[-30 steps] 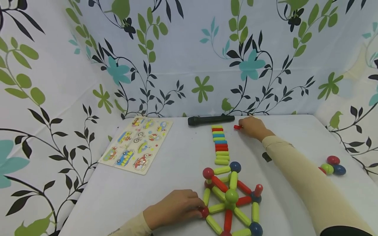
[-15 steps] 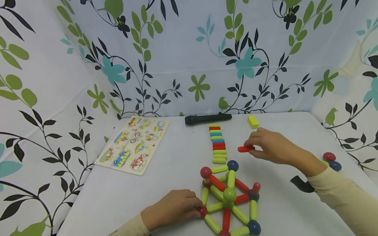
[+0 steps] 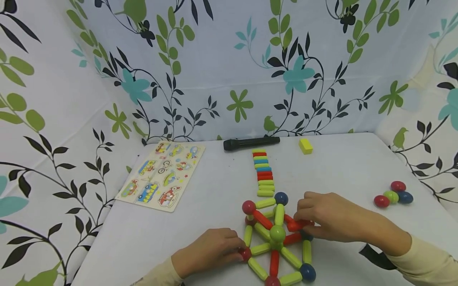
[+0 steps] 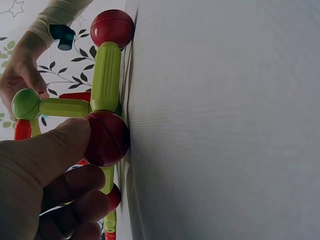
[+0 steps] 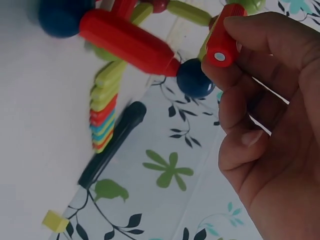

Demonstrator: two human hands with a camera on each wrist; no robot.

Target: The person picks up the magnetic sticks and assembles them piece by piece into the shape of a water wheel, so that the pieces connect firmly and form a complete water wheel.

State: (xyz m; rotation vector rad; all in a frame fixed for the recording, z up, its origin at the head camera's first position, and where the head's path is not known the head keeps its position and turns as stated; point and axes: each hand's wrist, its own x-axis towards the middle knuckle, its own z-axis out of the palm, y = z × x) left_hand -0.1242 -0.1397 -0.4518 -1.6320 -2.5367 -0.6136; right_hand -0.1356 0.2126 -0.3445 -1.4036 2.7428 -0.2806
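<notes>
On the table stands a magnetic rod-and-ball structure (image 3: 277,233), with green and red rods joined by red, blue and green balls. My left hand (image 3: 210,252) holds the red ball (image 4: 107,138) at its left corner, thumb on the ball in the left wrist view. My right hand (image 3: 330,216) pinches a loose red rod (image 5: 225,35) between thumb and fingers, over the structure's right side. Close by it, in the right wrist view, another red rod (image 5: 127,42) stands up from a blue ball (image 5: 62,15). In the head view my right fingers partly cover that corner.
Behind the structure runs a row of coloured rods (image 3: 264,172). Farther back lie a black microphone (image 3: 250,143) and a yellow block (image 3: 305,146). A picture puzzle board (image 3: 161,174) lies at left. Several loose balls (image 3: 398,186) sit at right.
My right hand has brought the red rod from beside the microphone, near the yellow block, forward to the structure's right side. My left hand stays on the red ball.
</notes>
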